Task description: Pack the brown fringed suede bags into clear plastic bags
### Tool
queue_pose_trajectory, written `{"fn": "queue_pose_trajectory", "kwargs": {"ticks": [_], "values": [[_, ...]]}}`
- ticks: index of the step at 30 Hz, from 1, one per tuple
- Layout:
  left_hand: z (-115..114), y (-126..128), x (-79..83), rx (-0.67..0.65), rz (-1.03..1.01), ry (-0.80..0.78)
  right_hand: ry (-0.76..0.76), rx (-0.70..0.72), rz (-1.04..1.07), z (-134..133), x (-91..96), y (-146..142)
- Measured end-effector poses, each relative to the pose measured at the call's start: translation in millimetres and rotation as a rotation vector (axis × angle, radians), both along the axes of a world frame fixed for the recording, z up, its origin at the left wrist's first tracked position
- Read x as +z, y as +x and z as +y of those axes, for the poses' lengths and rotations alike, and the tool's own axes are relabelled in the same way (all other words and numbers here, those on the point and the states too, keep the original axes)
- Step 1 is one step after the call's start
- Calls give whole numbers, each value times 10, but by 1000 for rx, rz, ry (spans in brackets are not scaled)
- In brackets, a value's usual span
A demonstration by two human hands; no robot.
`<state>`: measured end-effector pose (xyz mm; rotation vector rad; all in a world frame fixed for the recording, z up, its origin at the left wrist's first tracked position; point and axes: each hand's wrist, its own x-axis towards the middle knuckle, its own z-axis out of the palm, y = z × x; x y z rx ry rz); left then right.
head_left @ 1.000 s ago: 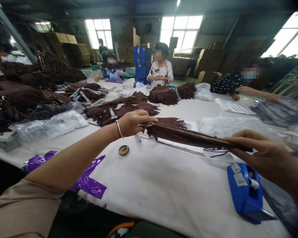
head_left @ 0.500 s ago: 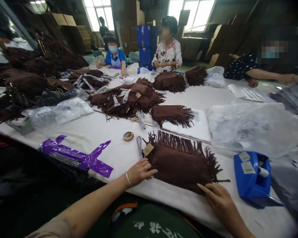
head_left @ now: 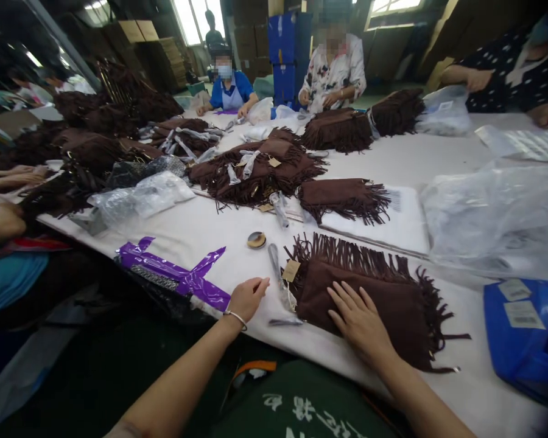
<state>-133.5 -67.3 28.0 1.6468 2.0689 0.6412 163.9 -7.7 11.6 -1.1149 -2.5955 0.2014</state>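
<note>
Brown fringed bag (head_left: 383, 298) flat under right hand (head_left: 358, 319), left hand (head_left: 246, 298) just beside

Your brown fringed bag (head_left: 374, 298) lies flat on the white tabletop (head_left: 201, 231) near its front edge, fringe fanned out along its far and right sides, with a tan paper tag (head_left: 291, 270) at its left corner.

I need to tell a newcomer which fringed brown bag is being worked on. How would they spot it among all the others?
On the long white table, look at the near edge, left of the blue tape dispenser. The fringed brown bag lies flat there, alone. Unlike the piled ones farther back, it has the right hand pressed flat on it, the left hand beside it, and a tan tag at its corner.
</note>
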Motion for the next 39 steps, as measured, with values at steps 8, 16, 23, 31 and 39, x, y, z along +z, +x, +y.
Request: {"fn": "queue_pose_trajectory", "kwargs": {"ticks": [8,16,23,31,39], "values": [[704,66,-40,65,86,-369,-167,-122,146,407,452,-695],[375,-105,-17,106,17,-366,-201,-38,134,593,198,-1359],[-566,211,9,-110,-6,-254,-393,-32,478,220,400,-737],[-490,1052,141,-406,-185,-396,-445,-301,566,-32,206,-51],[-397,905,390,-397,-150,-188,80,-264,157,-204,169,-75]]}}
